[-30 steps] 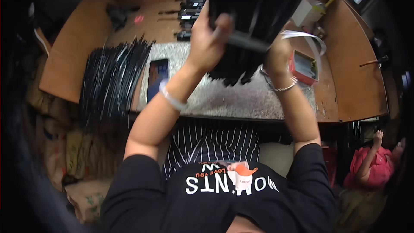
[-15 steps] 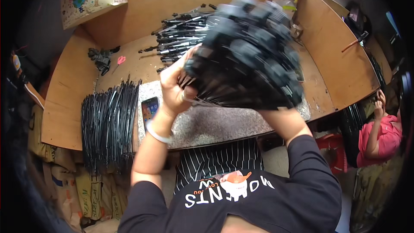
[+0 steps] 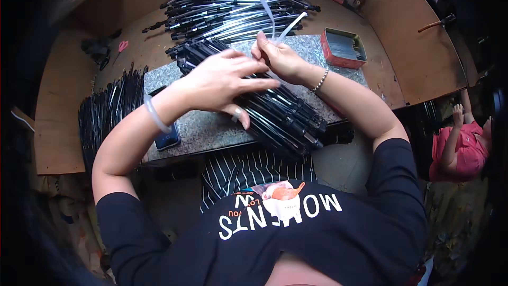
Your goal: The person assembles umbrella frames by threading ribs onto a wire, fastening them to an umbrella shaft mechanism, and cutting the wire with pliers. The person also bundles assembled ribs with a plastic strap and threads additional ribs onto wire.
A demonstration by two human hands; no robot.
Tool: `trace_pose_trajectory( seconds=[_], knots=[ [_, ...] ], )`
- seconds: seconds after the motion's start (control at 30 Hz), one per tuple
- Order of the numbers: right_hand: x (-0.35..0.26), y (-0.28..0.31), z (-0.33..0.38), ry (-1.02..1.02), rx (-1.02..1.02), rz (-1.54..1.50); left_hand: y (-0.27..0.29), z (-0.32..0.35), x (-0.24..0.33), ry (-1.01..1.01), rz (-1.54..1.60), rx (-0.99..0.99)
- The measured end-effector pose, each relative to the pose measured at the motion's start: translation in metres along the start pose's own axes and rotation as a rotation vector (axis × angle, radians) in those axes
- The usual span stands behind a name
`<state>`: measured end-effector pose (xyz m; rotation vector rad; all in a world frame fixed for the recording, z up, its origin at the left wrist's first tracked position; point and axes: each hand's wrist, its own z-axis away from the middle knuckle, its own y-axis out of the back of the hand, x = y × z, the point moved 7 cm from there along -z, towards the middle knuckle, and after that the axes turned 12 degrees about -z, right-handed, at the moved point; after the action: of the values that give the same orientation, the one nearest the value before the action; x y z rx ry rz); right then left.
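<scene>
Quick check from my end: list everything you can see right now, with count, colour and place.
rod bundle: one, black, lying on the slab under both hands
white strip: one, at the right hand's fingertips, ends sticking up
slab: one, grey speckled, centre of the bench
rod pile: one, black and silver, behind the slab
rod stack: one, black, left of the slab
phone: one, dark, slab's left edge
tin: one, red, open, slab's right corner
bench: one, brown wood
second person: one, red top, far right
left hand: flat on the bundle
right hand: pinching the strip
</scene>
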<state>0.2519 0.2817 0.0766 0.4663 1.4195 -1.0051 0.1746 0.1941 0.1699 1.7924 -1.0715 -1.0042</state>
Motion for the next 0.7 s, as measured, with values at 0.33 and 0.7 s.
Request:
trace_pose_trajectory(
  seconds=[0.33, 0.7],
  knots=[
    [-0.038, -0.057, 0.034, 0.549, -0.243, 1.239, -0.057, 0.105, -0.023, 1.284, 1.273, 0.110],
    [-0.025, -0.064, 0.037, 0.540, -0.302, 1.441, -0.053, 0.083, -0.019, 0.927, 1.297, -0.140]
  ],
)
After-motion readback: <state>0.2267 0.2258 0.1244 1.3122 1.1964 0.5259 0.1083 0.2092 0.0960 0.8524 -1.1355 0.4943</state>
